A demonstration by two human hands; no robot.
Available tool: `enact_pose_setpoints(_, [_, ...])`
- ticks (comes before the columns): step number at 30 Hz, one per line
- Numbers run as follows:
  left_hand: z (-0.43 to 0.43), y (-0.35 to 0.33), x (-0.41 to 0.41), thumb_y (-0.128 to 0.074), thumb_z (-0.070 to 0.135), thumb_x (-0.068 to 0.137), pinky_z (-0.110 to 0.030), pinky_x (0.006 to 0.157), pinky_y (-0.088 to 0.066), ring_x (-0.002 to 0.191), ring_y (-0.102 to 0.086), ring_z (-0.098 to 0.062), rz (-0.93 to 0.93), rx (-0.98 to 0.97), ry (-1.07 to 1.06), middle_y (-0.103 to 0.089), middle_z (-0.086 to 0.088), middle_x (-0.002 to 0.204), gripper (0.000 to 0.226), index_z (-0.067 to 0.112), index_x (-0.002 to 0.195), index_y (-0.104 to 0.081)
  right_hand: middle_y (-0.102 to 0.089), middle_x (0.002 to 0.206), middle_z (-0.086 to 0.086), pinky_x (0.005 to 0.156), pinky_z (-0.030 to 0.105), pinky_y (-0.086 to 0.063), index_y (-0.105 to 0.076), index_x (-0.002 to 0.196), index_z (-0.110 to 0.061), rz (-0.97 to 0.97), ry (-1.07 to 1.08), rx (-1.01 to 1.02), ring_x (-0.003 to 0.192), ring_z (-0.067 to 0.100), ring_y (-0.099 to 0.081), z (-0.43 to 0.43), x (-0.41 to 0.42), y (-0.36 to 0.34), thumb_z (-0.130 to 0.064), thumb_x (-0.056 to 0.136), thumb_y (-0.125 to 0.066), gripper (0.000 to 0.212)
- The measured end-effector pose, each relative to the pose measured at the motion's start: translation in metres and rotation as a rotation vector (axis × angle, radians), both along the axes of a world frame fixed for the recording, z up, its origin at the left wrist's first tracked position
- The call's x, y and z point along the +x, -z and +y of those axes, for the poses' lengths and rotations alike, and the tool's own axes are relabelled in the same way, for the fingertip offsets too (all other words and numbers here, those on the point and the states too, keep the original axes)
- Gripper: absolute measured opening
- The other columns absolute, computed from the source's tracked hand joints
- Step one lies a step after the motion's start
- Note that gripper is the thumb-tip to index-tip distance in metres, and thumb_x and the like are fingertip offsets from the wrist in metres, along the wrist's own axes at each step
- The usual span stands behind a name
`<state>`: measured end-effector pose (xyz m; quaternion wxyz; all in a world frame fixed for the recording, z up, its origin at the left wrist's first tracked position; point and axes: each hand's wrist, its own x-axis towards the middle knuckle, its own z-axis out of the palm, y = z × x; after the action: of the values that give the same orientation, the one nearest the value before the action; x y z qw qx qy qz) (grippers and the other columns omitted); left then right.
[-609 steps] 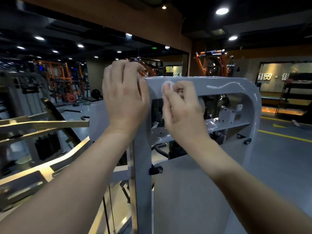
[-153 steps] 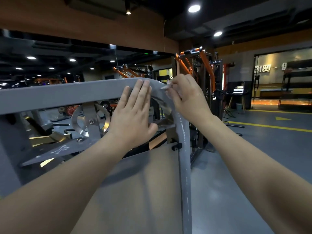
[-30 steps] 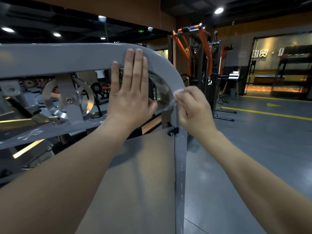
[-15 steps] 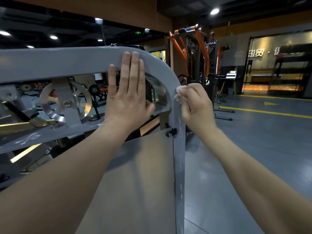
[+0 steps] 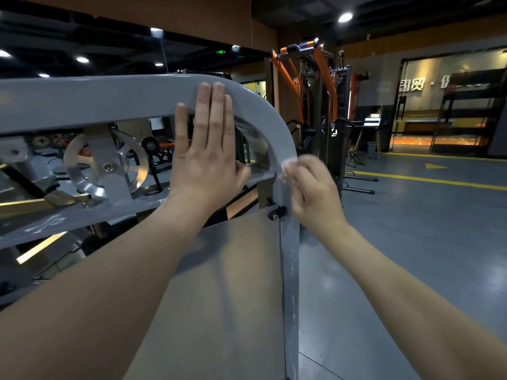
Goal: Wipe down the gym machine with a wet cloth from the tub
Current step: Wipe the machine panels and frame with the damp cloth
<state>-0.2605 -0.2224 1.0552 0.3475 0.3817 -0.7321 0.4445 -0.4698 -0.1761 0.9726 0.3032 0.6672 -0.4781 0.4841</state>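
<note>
Up at the rounded corner of the grey gym machine frame [image 5: 109, 97], the left hand [image 5: 208, 160] lay flat against the top bar, fingers straight and close together. Just below that corner, the right hand [image 5: 312, 193], somewhat blurred, had its fingers curled round a small white cloth [image 5: 288, 163] and held it against the frame's upright post, slightly above a black knob [image 5: 277, 212]. Inside the frame, left of the flat hand, sat a silver pulley wheel [image 5: 107, 165].
</note>
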Motion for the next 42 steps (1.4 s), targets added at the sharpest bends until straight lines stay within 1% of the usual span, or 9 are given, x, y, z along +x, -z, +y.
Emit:
enact_pose_setpoints(5, [-0.004,0.001,0.000,-0.042,0.062,0.092,-0.056,0.119,0.021,0.156,0.009,-0.040,0.002,-0.028,-0.010,0.012,-0.026,0.167,0.109,-0.008,0.156,0.013,-0.061,0.103,0.014,0.077,0.042,-0.055,-0.068,0.101,0.003,0.051,0.012,0.038,0.091,0.031,-0.060,0.010,0.003,0.023,0.012,0.087,-0.058,0.020])
enact_pose_setpoints(10, [-0.002,0.001,0.000,-0.036,0.064,0.093,-0.056,0.118,0.020,0.156,0.010,-0.040,0.004,-0.029,-0.016,0.012,-0.026,0.167,0.108,-0.008,0.156,0.014,-0.061,0.111,0.013,0.091,0.029,-0.052,-0.068,0.110,0.001,0.000,0.007,-0.070,0.101,0.024,-0.058,-0.003,0.009,-0.046,-0.003,0.093,-0.055,0.022])
enact_pose_setpoints(16, [-0.003,0.002,0.001,-0.045,0.060,0.093,-0.057,0.120,0.018,0.156,0.011,-0.040,-0.005,-0.012,0.000,0.014,-0.025,0.167,0.110,-0.007,0.156,0.014,-0.062,0.106,0.014,0.080,0.041,-0.056,-0.069,0.103,0.003,0.042,0.023,0.022,0.094,0.027,-0.060,0.010,0.005,0.018,0.007,0.090,-0.059,0.016])
enact_pose_setpoints(22, [0.000,-0.001,0.000,-0.031,0.071,0.094,-0.056,0.119,0.021,0.155,0.014,-0.040,-0.013,0.005,-0.034,0.017,-0.026,0.166,0.111,-0.007,0.155,0.018,-0.062,0.108,0.014,0.086,0.029,-0.052,-0.068,0.105,0.001,0.019,0.012,-0.098,0.097,0.023,-0.059,-0.004,0.016,-0.071,-0.011,0.096,-0.051,0.023])
enact_pose_setpoints(28, [0.013,0.001,-0.003,-0.033,0.053,0.094,-0.056,0.123,0.015,0.156,0.016,-0.037,-0.046,0.051,-0.025,0.016,-0.022,0.167,0.097,-0.004,0.158,0.013,-0.061,0.109,0.013,0.087,0.036,-0.054,-0.068,0.105,0.003,-0.011,0.011,-0.018,0.099,0.027,-0.060,0.011,0.008,0.017,0.003,0.093,-0.054,0.019])
enact_pose_setpoints(31, [0.021,0.021,-0.012,-0.034,0.044,0.093,-0.053,0.127,0.005,0.157,-0.003,-0.033,-0.256,0.006,0.097,-0.010,-0.018,0.166,0.082,-0.001,0.159,-0.017,-0.059,0.108,0.012,0.088,0.033,-0.052,-0.068,0.106,0.002,0.020,0.003,0.042,0.098,0.029,-0.060,0.011,0.001,0.015,0.005,0.091,-0.054,0.021])
enact_pose_setpoints(34, [0.017,0.032,-0.015,-0.045,0.035,0.092,-0.051,0.123,-0.021,0.139,-0.038,-0.032,-0.342,-0.032,0.204,-0.052,-0.015,0.141,0.054,0.002,0.134,-0.058,-0.060,0.108,0.011,0.090,0.024,-0.048,-0.068,0.107,-0.001,0.028,0.001,-0.011,0.100,0.023,-0.057,0.007,0.002,-0.033,0.005,0.092,-0.059,0.019])
enact_pose_setpoints(38, [0.007,0.028,-0.005,-0.036,0.033,0.098,-0.049,0.122,-0.021,0.130,-0.046,-0.035,-0.415,-0.022,0.111,-0.059,-0.017,0.129,0.051,-0.001,0.127,-0.063,-0.061,0.111,0.015,0.093,0.027,-0.050,-0.068,0.115,0.001,-0.024,0.001,-0.086,0.103,0.024,-0.058,-0.003,0.003,-0.061,-0.002,0.095,-0.056,0.024])
enact_pose_setpoints(42, [0.005,0.028,-0.006,-0.034,0.036,0.102,-0.053,0.127,-0.013,0.131,-0.045,-0.040,-0.508,-0.004,0.015,-0.059,-0.023,0.128,0.057,-0.007,0.130,-0.059,-0.061,0.110,0.015,0.089,0.032,-0.053,-0.068,0.108,0.003,0.014,-0.002,-0.072,0.100,0.027,-0.059,0.003,0.002,0.002,-0.006,0.101,-0.047,0.024])
